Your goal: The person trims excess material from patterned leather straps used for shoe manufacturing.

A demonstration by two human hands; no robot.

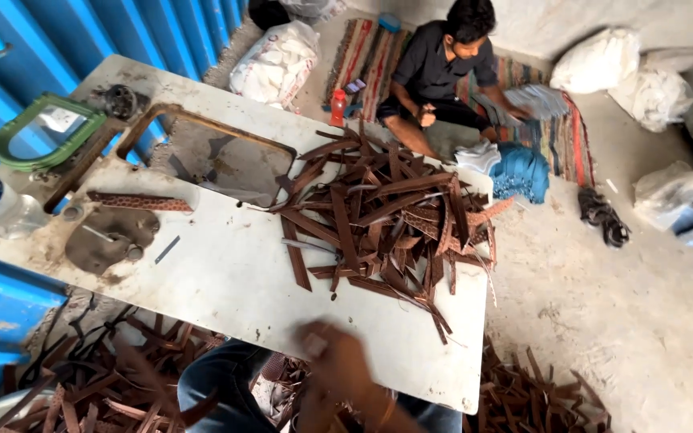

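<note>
At the near edge of the white surface, one hand shows, blurred by motion, its forearm running down out of frame at bottom centre. Can't tell whether it's left or right, nor if it's open or closed; a pale blur at the fingers might be something pinched, not readable. No second hand of the wearer visible.

Pile of brown strips lies up and slightly right of the hand, further across the surface, apart from it with bare white top between. Strips are long and thin, crossing every way; many run diagonal, the nearest ends pointing down-right toward the surface's near right corner. Too many and too tangled to count: dozens.

One patterned brown strip lies alone far left, long axis nearly across the frame, next to a grey metal plate. One green handle-shaped loop at far left. One rectangular opening cut through the surface.

More brown strips on the floor below the near edge, both sides of the wearer's blue-trousered knee.

One other person sits on a striped mat beyond the surface, handling blue pieces. One red bottle stands beside them. About five white sacks around the floor.
</note>
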